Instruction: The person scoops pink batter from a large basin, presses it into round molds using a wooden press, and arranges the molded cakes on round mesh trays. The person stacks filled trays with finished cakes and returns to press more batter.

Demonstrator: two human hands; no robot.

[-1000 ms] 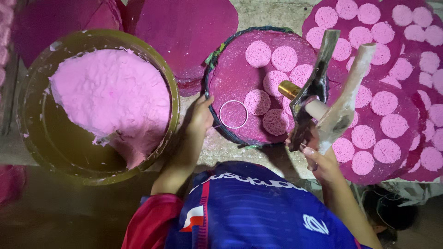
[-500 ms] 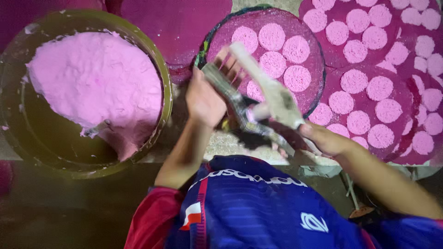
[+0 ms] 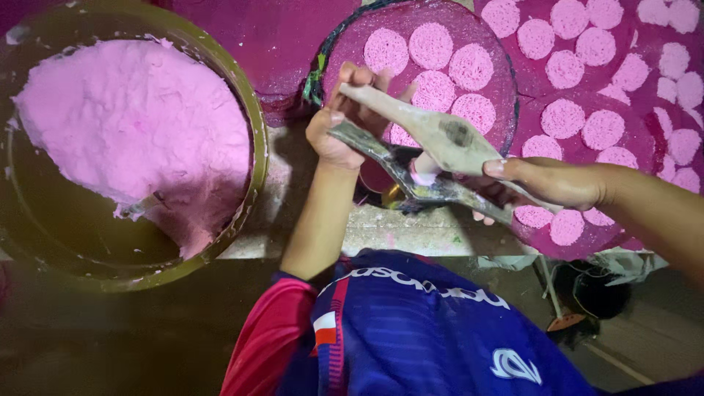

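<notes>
Hands are seen over a round tray [image 3: 506, 110] of pink discs [image 3: 431, 45]. A pale wooden press [image 3: 433, 132] with two long arms is held across the tray's near edge: its far end is clenched in the left hand [image 3: 345, 121], its near end is grasped by the right hand [image 3: 546, 183]. A small pink lump [image 3: 423, 174] is caught between the arms. A large bowl [image 3: 253, 147] of pink dough [image 3: 139, 125] is set to the left.

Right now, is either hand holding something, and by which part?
Both hold a two-armed press-like tool. The left hand grips the far ends of its pale wooden and dark metal arms; the right hand grips the near ends.
</notes>
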